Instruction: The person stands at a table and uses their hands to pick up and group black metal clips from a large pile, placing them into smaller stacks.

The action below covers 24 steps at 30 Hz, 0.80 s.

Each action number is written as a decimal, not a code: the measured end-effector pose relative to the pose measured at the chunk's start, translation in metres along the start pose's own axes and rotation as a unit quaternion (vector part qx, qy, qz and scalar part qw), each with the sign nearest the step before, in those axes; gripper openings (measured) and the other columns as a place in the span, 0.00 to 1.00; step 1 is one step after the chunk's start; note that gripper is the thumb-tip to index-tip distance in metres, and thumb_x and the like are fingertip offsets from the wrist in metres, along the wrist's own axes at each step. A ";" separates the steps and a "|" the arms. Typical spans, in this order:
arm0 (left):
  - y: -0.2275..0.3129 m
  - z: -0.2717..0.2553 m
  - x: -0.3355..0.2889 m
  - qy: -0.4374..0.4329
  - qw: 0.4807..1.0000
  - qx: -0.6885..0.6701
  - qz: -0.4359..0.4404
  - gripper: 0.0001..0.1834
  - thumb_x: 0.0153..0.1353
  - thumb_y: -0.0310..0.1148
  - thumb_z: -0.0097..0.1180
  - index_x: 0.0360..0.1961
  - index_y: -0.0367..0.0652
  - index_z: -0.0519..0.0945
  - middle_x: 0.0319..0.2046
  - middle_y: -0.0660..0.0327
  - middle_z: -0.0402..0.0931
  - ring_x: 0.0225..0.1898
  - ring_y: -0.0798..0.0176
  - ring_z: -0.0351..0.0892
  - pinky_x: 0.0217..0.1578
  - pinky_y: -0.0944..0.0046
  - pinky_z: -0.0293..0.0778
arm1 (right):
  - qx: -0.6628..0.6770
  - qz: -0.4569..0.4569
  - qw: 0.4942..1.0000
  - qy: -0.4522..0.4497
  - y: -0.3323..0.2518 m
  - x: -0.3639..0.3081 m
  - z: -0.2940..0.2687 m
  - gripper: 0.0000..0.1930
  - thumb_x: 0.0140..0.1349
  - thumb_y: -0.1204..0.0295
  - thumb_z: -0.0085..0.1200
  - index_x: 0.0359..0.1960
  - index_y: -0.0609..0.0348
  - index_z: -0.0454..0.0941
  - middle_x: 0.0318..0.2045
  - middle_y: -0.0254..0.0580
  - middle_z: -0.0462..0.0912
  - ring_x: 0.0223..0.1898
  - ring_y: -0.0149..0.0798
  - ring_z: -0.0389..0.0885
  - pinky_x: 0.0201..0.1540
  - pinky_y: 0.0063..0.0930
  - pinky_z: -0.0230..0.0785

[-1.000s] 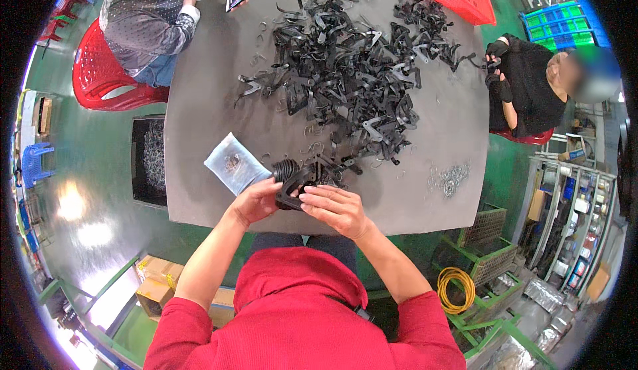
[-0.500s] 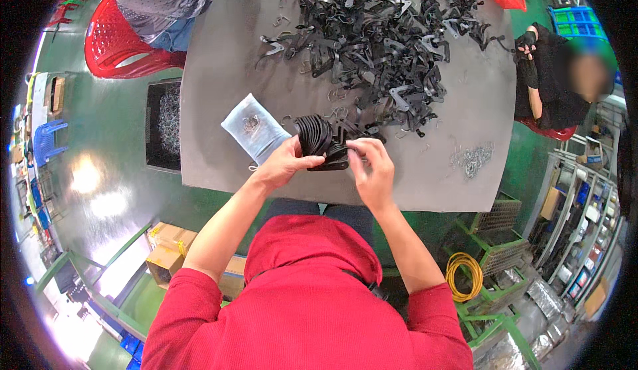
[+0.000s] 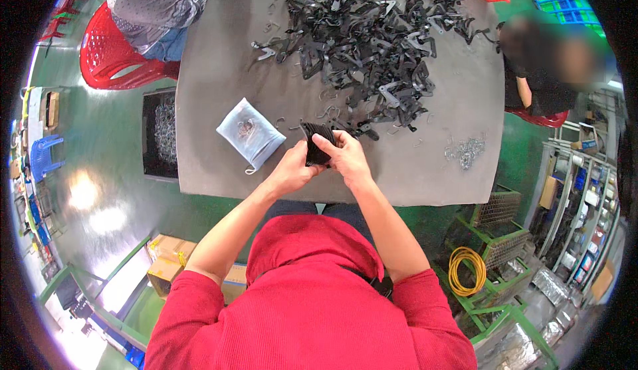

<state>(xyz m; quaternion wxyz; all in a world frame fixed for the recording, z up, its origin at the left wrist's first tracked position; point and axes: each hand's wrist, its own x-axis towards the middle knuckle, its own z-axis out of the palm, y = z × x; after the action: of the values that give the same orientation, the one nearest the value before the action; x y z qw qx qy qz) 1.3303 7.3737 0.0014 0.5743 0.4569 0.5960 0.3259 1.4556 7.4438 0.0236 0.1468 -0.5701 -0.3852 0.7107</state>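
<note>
Ridged black stack [image 3: 317, 151], matt grey tabletop [image 3: 412, 178], glossy floor [image 3: 109, 145]

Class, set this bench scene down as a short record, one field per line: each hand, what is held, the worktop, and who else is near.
Left hand: gripping the stack from the left
Right hand: gripping it from the right, thumb across it
Held: stack of black parts
Worktop: grey table
Left of hands: pale blue pouch, small pieces on top
Beyond hands: loose pile of black parts
Right side: small heap of metal pieces
Others: person in patterned top, left; person in black, right
</note>
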 end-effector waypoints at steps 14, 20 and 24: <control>0.037 -0.008 0.008 -0.128 0.982 0.141 -0.001 0.24 0.40 0.26 0.57 0.42 0.33 0.66 0.35 0.51 0.73 0.38 0.60 0.73 0.38 0.63 0.68 | -0.208 -0.194 0.955 0.088 -0.007 0.003 -0.002 0.22 0.46 0.49 0.54 0.25 0.59 0.78 0.22 0.47 0.78 0.26 0.44 0.77 0.30 0.32 0.66; 0.017 0.006 0.032 -0.137 0.984 0.073 0.081 0.26 0.39 0.29 0.56 0.43 0.34 0.66 0.35 0.52 0.74 0.39 0.58 0.74 0.40 0.62 0.68 | -0.240 -0.223 0.938 0.117 -0.017 -0.003 -0.018 0.21 0.50 0.51 0.50 0.25 0.60 0.76 0.22 0.49 0.77 0.26 0.47 0.77 0.31 0.34 0.66; 0.052 0.017 0.045 -0.147 0.968 0.177 0.102 0.30 0.33 0.28 0.54 0.43 0.32 0.63 0.33 0.44 0.73 0.39 0.46 0.73 0.39 0.57 0.68 | -0.191 -0.231 0.941 0.155 -0.026 -0.013 -0.039 0.20 0.52 0.54 0.51 0.25 0.62 0.76 0.21 0.47 0.78 0.25 0.43 0.77 0.30 0.31 0.66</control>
<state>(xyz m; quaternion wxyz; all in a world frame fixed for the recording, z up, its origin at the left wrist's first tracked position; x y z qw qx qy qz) 1.3598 7.4317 0.0295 0.5296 0.6525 0.5034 0.2007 1.4898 7.4679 0.0490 0.2534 -0.5856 -0.6072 0.4735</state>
